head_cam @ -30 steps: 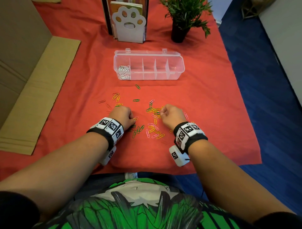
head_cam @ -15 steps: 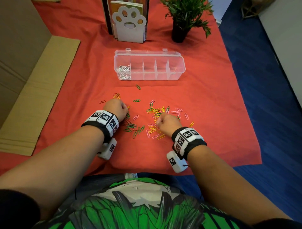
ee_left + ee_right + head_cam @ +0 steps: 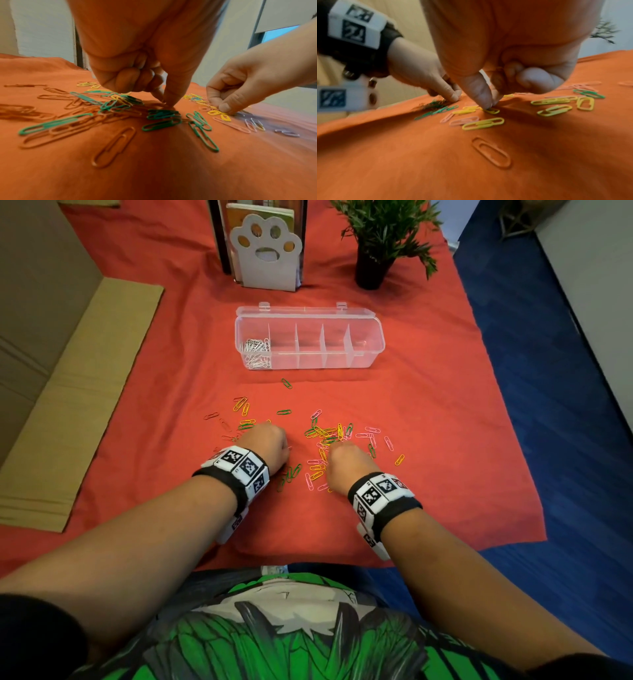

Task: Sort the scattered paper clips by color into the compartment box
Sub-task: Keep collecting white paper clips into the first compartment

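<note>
While the compartment box (image 3: 308, 337) is sitting open at the far side of the tabletop (image 3: 445, 405), only its leftmost compartment is holding anything, a heap of white clips (image 3: 256, 350); the other compartments are looking bare. So I'd say this is barely started. Green, yellow, pink and orange paper clips (image 3: 325, 436) are lying scattered on the red cloth near the person. The left hand (image 3: 265, 443) is pinching thumb and forefinger down at the cloth beside the green clips (image 3: 161, 115), other fingers curled in. The right hand (image 3: 346, 462) is pinching down on a yellow clip (image 3: 491, 110) the same way.
</note>
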Available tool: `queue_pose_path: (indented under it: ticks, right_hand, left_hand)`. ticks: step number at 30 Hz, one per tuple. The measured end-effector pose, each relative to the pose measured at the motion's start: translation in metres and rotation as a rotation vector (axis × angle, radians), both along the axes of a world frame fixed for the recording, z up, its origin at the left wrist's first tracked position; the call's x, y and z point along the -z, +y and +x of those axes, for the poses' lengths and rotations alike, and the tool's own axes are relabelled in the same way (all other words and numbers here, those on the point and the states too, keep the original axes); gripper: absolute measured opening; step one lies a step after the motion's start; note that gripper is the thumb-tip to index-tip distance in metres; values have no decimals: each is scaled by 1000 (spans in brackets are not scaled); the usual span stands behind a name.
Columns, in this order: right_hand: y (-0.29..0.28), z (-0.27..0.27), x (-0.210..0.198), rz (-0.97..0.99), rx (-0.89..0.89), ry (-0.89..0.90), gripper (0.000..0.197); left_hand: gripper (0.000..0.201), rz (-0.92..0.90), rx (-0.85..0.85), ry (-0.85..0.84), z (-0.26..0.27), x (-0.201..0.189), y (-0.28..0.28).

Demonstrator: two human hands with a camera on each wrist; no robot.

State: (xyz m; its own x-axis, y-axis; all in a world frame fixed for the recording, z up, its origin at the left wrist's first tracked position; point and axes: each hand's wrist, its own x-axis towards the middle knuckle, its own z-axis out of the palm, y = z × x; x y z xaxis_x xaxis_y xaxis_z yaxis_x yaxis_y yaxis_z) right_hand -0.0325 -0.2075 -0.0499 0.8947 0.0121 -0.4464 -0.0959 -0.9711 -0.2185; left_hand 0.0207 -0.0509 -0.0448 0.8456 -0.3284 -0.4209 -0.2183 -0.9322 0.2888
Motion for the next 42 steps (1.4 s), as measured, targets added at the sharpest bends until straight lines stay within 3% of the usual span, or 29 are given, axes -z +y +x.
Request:
queue_pose_path:
  ticks: [3, 4, 8, 10, 12, 14, 16, 19, 22, 25, 30, 33, 37, 42]
  right_hand:
    - [-9, 8, -1, 157, 151, 48, 15]
    - [-13, 10, -2, 304, 256, 76, 12]
    - [-24, 9, -13, 1171, 756, 139, 4]
    - [-28, 8, -17, 1482, 863, 180, 13]
    - [-30, 10, -17, 1613, 949, 219, 24]
    - [-27, 13, -14, 1571, 1003, 244, 25]
    - [-21, 15, -8, 1389, 950, 204, 21]
    - [-15, 15, 3, 860, 573, 66, 16]
    - [-12, 13, 7, 572, 270, 11, 16]
    - [-14, 8, 10, 409, 168, -10, 19]
    - [-31, 9, 12, 328, 242, -51, 24]
    - [-33, 12, 4, 286, 243, -144, 30]
    - [-25, 11, 6, 266, 116, -129, 23]
    - [-16, 0, 15, 77, -35, -155, 20]
  left_hand:
    - [21, -143, -162, 110, 2, -9, -3]
    - [22, -231, -234, 204, 4, -10, -4]
    - [10, -916, -703, 728, 8, -20, 1]
    - [13, -1088, -722, 880, 9, -26, 5]
    - [22, -1154, -736, 919, 9, -28, 4]
    - [20, -1039, -746, 838, 7, -22, -3]
    - [23, -752, -596, 603, 3, -9, -9]
    - [24, -411, -240, 364, -9, 8, -12]
    - [28, -191, -86, 157, -21, 11, -13]
    - [27, -115, -48, 89, -20, 11, -12]
    - [11, -148, -51, 60, -12, 6, -6]
    - [18, -169, 5, 48, -8, 3, -5]
    - [25, -96, 197, 61, -14, 4, -9]
    - [20, -37, 236, -11, -14, 10, -11]
